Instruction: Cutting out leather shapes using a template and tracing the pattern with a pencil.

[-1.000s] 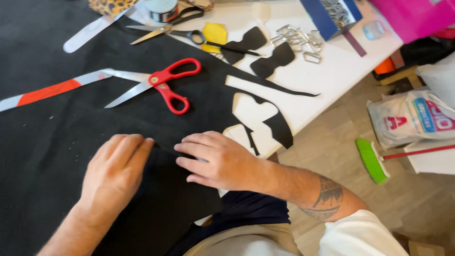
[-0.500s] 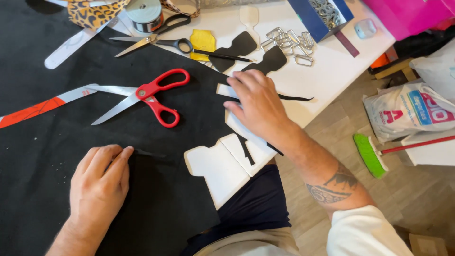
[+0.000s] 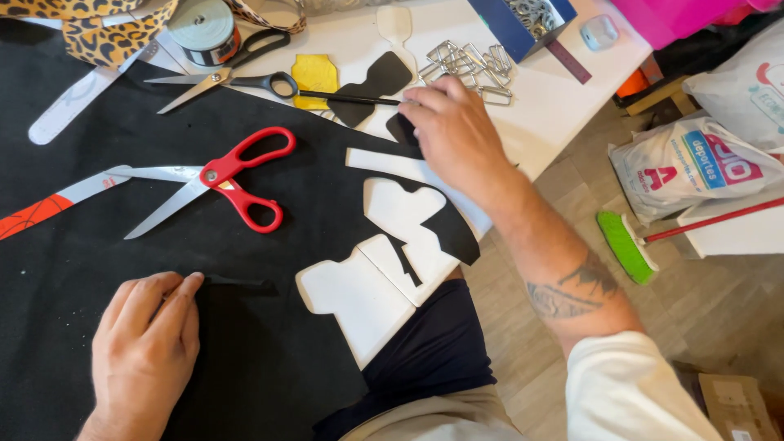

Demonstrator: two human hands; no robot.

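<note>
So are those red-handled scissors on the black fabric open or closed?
Open. The red-handled scissors lie flat on the black fabric with both blades spread apart in a V, untouched by either hand.

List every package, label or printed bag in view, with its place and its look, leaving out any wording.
White plastic sack: on the floor right of the table, crumpled, with blue and red print.
Second white plastic bag: behind it at the right edge, faint red and blue marks.
Blue open box: on the table's far edge, rectangular, holding metal rings.
Brown cardboard box: floor, bottom right corner, small white label.
No screens or signs.
</note>
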